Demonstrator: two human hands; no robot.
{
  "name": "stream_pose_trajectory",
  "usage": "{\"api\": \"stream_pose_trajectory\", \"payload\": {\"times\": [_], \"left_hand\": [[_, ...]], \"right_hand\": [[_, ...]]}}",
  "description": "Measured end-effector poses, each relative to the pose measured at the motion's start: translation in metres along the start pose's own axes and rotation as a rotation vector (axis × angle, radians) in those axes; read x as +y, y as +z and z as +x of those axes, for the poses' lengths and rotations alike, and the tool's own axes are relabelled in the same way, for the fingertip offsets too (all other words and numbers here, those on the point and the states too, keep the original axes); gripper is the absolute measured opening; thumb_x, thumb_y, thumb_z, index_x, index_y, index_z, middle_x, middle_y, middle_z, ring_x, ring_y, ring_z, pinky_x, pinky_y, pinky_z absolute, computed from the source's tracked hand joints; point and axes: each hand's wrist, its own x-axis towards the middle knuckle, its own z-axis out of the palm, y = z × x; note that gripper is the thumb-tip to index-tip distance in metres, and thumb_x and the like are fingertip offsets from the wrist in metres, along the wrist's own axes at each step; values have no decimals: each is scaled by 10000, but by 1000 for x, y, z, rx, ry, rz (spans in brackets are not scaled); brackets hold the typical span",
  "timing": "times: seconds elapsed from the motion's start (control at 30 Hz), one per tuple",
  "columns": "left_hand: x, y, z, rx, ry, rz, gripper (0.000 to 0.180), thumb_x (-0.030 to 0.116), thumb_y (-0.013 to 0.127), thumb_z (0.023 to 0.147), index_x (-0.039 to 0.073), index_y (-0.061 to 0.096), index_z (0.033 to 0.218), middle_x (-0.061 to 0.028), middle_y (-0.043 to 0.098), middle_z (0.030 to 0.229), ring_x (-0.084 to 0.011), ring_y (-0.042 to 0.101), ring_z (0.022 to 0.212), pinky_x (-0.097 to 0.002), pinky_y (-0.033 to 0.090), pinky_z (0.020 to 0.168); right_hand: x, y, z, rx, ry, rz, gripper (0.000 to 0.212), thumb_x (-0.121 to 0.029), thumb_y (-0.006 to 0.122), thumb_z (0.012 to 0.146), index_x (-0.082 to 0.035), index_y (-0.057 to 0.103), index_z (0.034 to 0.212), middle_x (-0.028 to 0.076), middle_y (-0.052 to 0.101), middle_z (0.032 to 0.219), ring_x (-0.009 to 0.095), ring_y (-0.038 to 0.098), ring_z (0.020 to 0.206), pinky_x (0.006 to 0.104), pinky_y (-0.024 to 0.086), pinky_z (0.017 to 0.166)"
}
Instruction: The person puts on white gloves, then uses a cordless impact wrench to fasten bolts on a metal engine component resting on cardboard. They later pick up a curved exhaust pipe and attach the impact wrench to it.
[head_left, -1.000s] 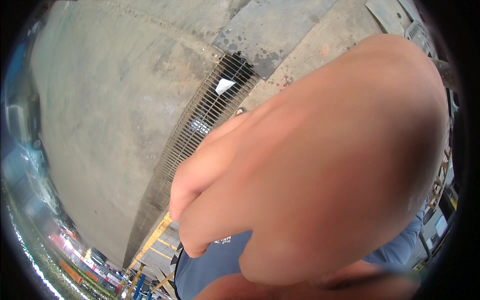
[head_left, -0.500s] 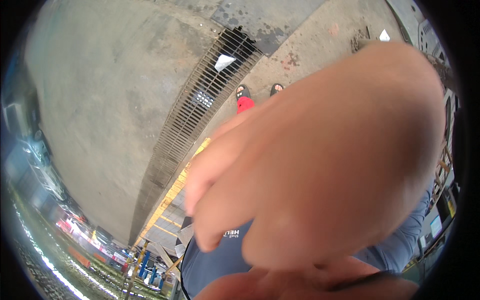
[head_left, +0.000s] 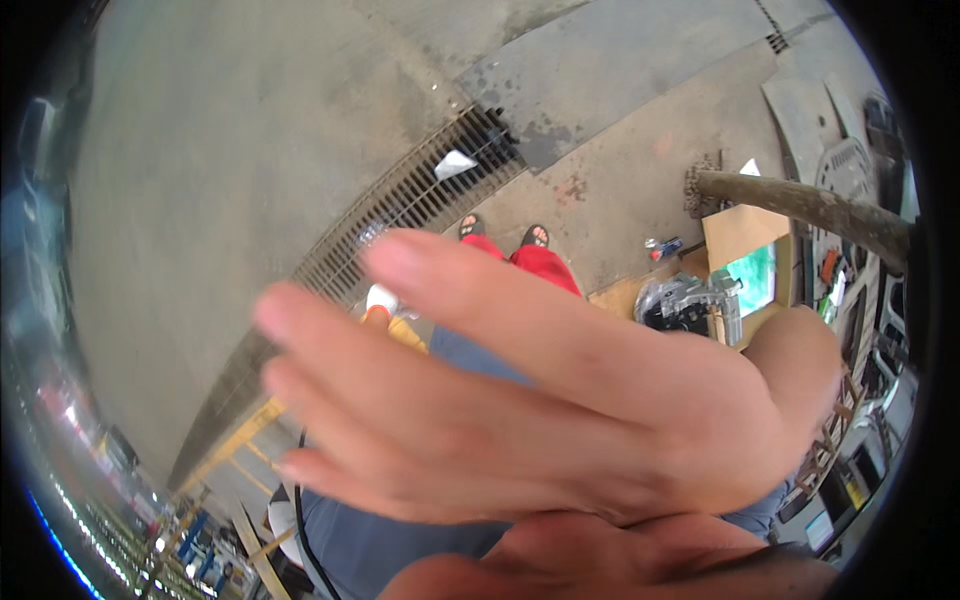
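The right hand [head_left: 500,400] has its fingers loosely spread, seemingly empty. The metal part [head_left: 690,300] near the open box's [head_left: 742,228] left edge looks heavy, stiff, best held by its silver end [head_left: 730,315].

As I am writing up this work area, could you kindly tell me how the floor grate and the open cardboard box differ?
The grate is a long, narrow strip of bars, while the box is more compact, with plain brown panels. The grate is set flat in the floor; the box has raised sides. The grate's gaps look mostly dark, whereas bright green shows inside the box. Both have openings.
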Motion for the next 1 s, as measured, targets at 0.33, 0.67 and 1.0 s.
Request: {"api": "stream_pose_trajectory", "payload": {"times": [0.33,0.67,1.0], "left_hand": [[153,17,31,-195,251,13,674,600,572,1037,-31,740,869,-164,729,810,-263,700,740,-409,543,683],[330,69,-154,-723,548,-387,537,533,607,1070,79,658,788,-22,629,728,-102,564,624,-282,432,558],[300,68,-452,-879,981,58,484,437,651,1066,16,672,827,-84,644,664,-182,637,633,-347,486,620]], "right_hand": [[13,68,45,319,499,121,332,-292,751,909,-77,669,1148,81,675,1146,306,616,1167,460,507,976],[-33,178,-121,84,1143,-459,360,-208,739,917,-90,708,1256,95,653,1360,305,528,1402,501,378,1228],[-160,234,-193,-501,1419,-5,330,-145,639,933,-131,758,1240,135,707,1326,286,627,1301,498,435,1158]]}}
